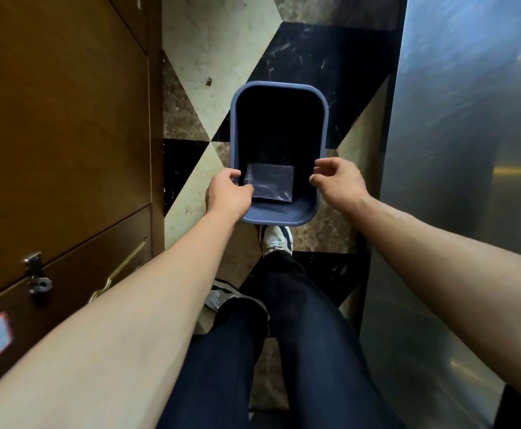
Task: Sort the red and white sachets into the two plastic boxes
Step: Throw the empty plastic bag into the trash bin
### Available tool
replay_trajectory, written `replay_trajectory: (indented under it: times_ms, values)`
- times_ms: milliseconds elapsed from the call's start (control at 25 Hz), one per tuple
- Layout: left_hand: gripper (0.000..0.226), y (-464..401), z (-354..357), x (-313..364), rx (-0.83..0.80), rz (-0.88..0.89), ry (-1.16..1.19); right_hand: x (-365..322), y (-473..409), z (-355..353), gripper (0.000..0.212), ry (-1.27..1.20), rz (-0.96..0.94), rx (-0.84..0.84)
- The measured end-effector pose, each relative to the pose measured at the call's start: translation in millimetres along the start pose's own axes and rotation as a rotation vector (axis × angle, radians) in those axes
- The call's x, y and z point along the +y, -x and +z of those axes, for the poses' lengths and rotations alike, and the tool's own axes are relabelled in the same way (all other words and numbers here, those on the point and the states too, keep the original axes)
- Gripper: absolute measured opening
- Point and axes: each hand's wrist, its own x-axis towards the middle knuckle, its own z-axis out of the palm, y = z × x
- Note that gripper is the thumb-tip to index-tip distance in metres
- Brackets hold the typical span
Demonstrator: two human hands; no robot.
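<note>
Head view: the left hand (226,195) grips the near-left rim of a blue plastic box (279,212) (a pale label inside) above the patterned floor (209,48); the right hand (336,179), fingers (322,165) curled loosely, holds nothing beside the right rim.

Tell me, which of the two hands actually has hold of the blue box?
The left hand does: its fingers curl over the near-left rim of the blue plastic box, beside a clear packet inside. The right hand hovers open at the right rim, fingers not closed on it.
</note>
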Motion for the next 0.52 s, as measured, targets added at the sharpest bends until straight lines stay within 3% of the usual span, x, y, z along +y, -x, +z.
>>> replay_trajectory:
  times_ms: [200,520]
  values:
    - [0.043,46.7,-43.9,27.9,0.02,0.084,-0.053,-38.1,52.7,-13.1,0.041,0.088,-0.083,-0.038]
    - [0.04,169.5,-173.5,89.3,0.089,0.345,-0.215,-175.6,195.6,-44.0,0.038,0.23,-0.359,-0.036]
